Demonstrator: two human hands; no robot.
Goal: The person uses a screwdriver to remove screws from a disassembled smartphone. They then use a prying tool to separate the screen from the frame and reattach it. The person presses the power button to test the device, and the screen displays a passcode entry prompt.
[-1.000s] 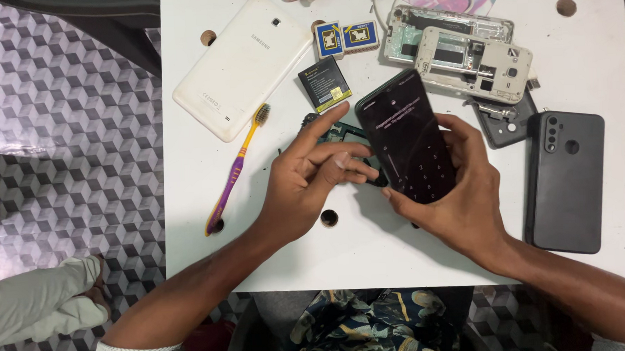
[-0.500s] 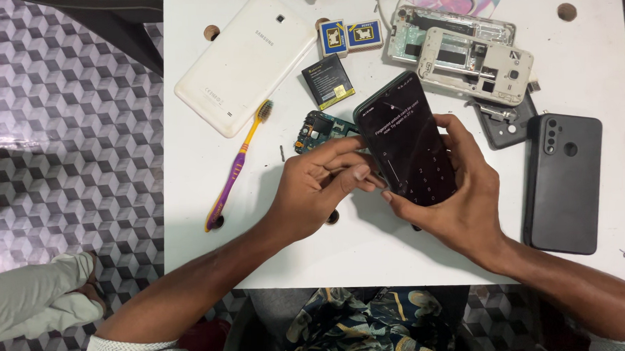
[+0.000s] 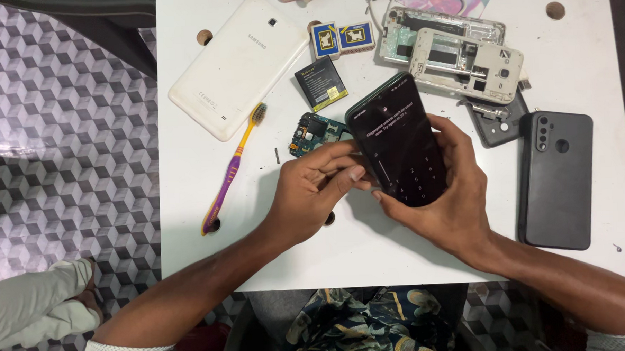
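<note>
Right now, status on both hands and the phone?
Right hand holds the dark phone, screen lit, tilted above the table. Left hand pinches at the phone's left edge. Green circuit board lies just behind the left hand.

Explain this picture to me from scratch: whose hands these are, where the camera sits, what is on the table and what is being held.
There is no machine here. A person works with two bare hands, and the single camera is worn on that person's head, looking down, so the arms enter from the bottom edge.

The right hand cradles a dark smartphone with its screen lit. The left hand pinches the phone's left edge with its fingertips.

On the white table lie a white tablet face down, a purple and yellow toothbrush, a small green circuit board, a black battery, two small boxes, opened phone frames and a black phone face down. The floor is patterned tile.
</note>
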